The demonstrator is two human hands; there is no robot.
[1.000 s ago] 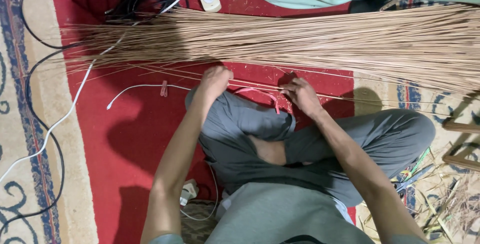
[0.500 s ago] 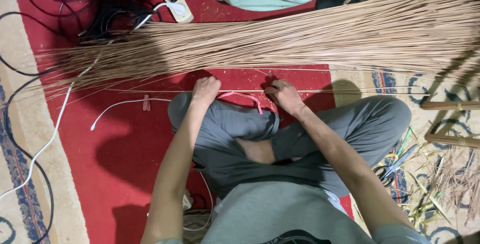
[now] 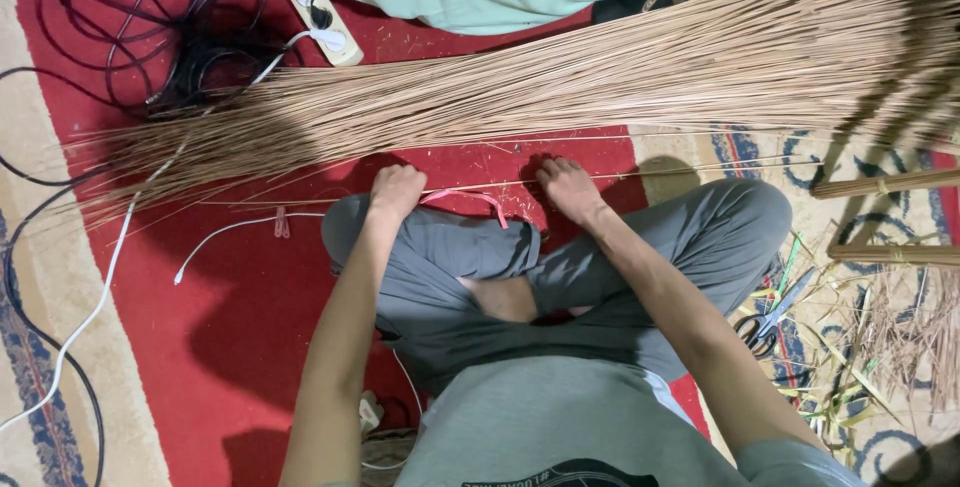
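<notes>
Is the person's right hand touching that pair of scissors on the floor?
Apart. The head view shows the right hand by the thin sticks, with bare carpet between it and the scissors.

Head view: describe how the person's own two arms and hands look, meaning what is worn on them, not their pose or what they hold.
Both arms are bare from the short sleeves of a grey T-shirt down to the fingers. The left hand and right hand wear no gloves, and no rings, watch or bracelet can be seen. The right sleeve is grey; the left sleeve is mostly out of frame.
</notes>
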